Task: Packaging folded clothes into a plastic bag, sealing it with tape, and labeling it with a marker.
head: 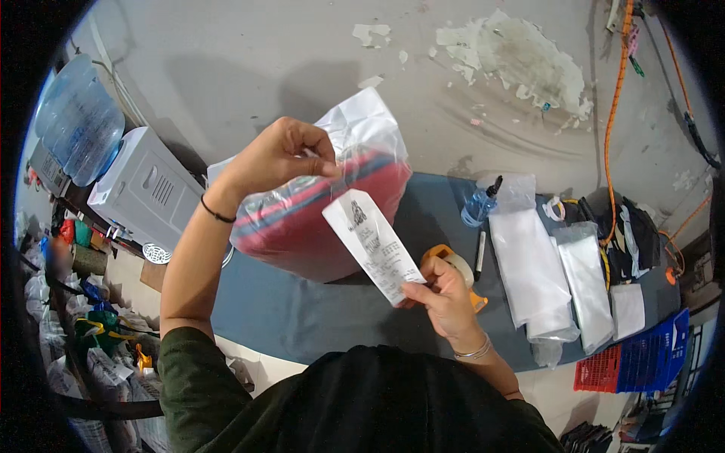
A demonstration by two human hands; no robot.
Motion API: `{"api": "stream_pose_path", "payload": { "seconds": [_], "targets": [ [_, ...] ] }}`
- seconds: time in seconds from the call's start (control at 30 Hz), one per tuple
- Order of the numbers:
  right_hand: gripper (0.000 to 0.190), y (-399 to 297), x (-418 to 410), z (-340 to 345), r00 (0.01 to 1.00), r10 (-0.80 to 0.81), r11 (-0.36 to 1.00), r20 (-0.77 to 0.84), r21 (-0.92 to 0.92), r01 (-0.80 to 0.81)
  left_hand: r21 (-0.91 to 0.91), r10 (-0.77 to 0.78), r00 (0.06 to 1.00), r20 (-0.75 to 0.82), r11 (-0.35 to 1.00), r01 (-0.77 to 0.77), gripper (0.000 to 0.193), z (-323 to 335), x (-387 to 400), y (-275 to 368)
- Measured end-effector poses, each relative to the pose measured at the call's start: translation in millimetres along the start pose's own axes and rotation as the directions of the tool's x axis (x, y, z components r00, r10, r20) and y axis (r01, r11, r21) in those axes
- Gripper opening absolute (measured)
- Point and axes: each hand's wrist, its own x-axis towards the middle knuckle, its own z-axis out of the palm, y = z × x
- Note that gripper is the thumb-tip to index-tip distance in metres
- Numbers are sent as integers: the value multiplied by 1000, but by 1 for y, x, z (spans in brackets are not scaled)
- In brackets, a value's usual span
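Observation:
In front of me a clear plastic bag (391, 133) holds folded red and blue-striped fabric (317, 238) and stands on the table. My left hand (294, 150) has its thumb and fingers pinched together at the upper part of the bag; whether they grip its edge or a strip of tape cannot be told. A printed paper receipt (374, 249) is held by its lower end in my right hand (442, 294), its top touching or overlapping the bag's front. Just behind the right hand is an orange tape dispenser (478, 301), partly hidden by the fingers.
Right of the bag on the blue-grey table (272, 308) are a blue spray bottle (478, 209), a marker (480, 255) and stacks of plastic bags (527, 260). An orange cord (614, 113) hangs at right. A water dispenser (153, 187) stands left; crates (645, 357) sit lower right.

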Motion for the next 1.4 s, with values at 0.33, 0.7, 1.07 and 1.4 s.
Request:
{"api": "stream_pose_path", "payload": {
  "seconds": [0.33, 0.7, 1.07, 1.4],
  "targets": [
    [15, 5, 64, 21, 997, 30, 987, -66, 159, -19, 526, 102, 992, -68, 849, -52, 26, -17, 78, -96],
    [26, 8, 60, 16, 991, -45, 999, -129, 1, 46, 566, 48, 899, -435, 791, 232, 28, -35, 54, -75],
    [30, 74, -62, -176, 674, 39, 636, -737, -502, -586, 718, 136, 970, -201, 694, 52, 68, 56, 3, -51],
    [22, 84, -56, -191, 736, 292, 893, -611, -102, -439, 739, 74, 969, -236, 661, 129, 77, 65, 6, -40]
  ]
}}
